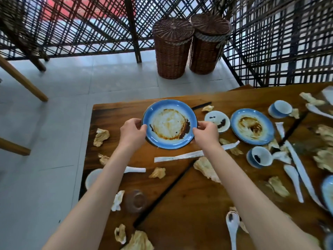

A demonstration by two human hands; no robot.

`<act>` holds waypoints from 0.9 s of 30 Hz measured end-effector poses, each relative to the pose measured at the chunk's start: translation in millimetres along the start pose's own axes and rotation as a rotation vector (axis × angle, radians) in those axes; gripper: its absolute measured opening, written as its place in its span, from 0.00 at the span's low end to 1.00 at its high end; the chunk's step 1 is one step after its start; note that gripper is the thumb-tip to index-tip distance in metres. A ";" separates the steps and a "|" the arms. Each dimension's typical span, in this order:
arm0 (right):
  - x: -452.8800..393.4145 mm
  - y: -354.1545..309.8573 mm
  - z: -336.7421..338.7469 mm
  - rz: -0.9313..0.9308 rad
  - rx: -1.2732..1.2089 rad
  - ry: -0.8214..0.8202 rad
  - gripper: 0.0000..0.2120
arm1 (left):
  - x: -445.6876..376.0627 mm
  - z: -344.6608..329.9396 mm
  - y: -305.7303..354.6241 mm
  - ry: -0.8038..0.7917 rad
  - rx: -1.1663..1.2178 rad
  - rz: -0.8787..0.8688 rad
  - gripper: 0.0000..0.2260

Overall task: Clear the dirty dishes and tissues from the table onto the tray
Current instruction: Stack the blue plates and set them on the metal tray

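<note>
A blue-rimmed plate [169, 123] smeared with brown sauce is held tilted above the far left part of the wooden table [198, 192]. My left hand [132, 131] grips its left rim and my right hand [205, 133] grips its right rim. To the right lie a small white saucer [217, 121], a second dirty blue plate [252, 126], two blue cups [279, 109] [259, 156] and several white spoons [293, 181]. Stained crumpled tissues [100, 137] [206, 167] are scattered across the table. No tray is in view.
Black chopsticks [201, 105] lie behind the held plate, another black stick [162, 195] crosses the table's middle. A clear glass [136, 200] and a white bowl [92, 177] stand near the left edge. Two wicker baskets [172, 49] stand on the tiled floor beyond.
</note>
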State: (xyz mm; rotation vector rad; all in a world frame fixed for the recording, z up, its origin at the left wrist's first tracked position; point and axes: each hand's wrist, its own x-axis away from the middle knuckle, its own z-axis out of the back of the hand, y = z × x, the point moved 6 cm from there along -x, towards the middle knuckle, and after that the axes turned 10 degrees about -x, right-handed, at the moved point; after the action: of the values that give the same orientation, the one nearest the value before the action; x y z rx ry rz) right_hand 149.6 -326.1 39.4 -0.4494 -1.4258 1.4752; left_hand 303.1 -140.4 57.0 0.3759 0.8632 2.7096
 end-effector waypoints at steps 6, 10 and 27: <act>-13.2 -13.0 94.7 0.023 -0.009 0.051 0.07 | 30.4 -26.1 81.8 0.003 0.007 -0.086 0.13; -31.3 -13.0 156.9 -0.005 -0.031 0.062 0.09 | 51.7 -61.5 128.6 -0.039 0.017 -0.083 0.11; -154.7 36.3 283.0 -0.168 -0.012 -0.018 0.10 | 80.7 -226.0 218.4 -0.062 0.096 0.064 0.07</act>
State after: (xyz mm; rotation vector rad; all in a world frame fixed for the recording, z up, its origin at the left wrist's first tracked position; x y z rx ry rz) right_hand -26.8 -597.7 18.2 -0.3169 -1.4509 1.3395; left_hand 116.2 -403.2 21.4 0.5129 0.9819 2.7059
